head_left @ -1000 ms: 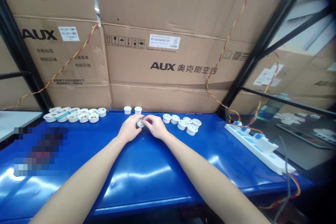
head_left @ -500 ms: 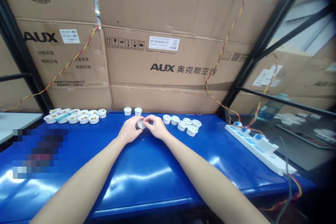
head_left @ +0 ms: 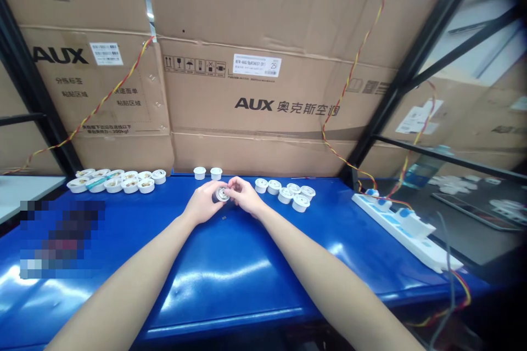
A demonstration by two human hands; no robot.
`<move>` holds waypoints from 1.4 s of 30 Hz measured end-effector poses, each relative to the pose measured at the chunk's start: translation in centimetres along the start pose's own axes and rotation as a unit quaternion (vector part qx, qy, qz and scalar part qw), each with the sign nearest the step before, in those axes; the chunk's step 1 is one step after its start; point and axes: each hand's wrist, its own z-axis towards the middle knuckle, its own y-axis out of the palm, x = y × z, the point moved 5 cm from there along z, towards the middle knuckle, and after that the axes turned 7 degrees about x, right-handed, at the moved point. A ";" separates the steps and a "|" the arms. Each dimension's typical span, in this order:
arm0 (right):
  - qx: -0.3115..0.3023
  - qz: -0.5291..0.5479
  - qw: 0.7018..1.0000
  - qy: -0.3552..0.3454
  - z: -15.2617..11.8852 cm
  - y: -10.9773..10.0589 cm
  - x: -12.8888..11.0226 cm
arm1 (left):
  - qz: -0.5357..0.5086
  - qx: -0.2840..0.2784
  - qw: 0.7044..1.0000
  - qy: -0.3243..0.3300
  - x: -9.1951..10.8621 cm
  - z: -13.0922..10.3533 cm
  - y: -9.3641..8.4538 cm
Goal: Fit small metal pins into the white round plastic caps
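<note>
Over the middle of the blue tabletop [head_left: 224,263], my left hand [head_left: 203,203] is closed around a small round part [head_left: 222,194] with a dark side and a pale, detailed face turned up. The fingers of my right hand [head_left: 244,196] are pinched together at the right edge of that face. What they grip, if anything, is too small to make out. A tiny dark piece [head_left: 224,218] lies on the tabletop just below my hands. Two white round cups [head_left: 200,173] stand behind them, near the cardboard.
At the back left, white cups [head_left: 130,185] with small brass-coloured bits stand in rows, a teal tool [head_left: 97,183] across them. Several white round housings [head_left: 301,204] sit to the right. A white power strip [head_left: 405,233] lines the right edge; cardboard [head_left: 263,148] walls the back.
The right fingers have shifted slightly on the round part, and more of its face shows. My left hand keeps its hold. The whole view has moved a little.
</note>
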 end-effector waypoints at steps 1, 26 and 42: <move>-0.003 0.005 1.000 0.009 0.0 0.0 0.2 | 0.001 0.000 1.000 -0.002 -0.1 0.0 0.0; 0.002 -0.356 0.912 -0.203 -1.2 0.8 -2.9 | -0.023 -0.062 0.997 -0.049 -0.8 -0.5 1.0; 0.091 -0.518 0.837 -0.153 0.9 -4.0 -0.2 | 0.179 -0.039 0.979 -0.096 -5.7 0.0 0.7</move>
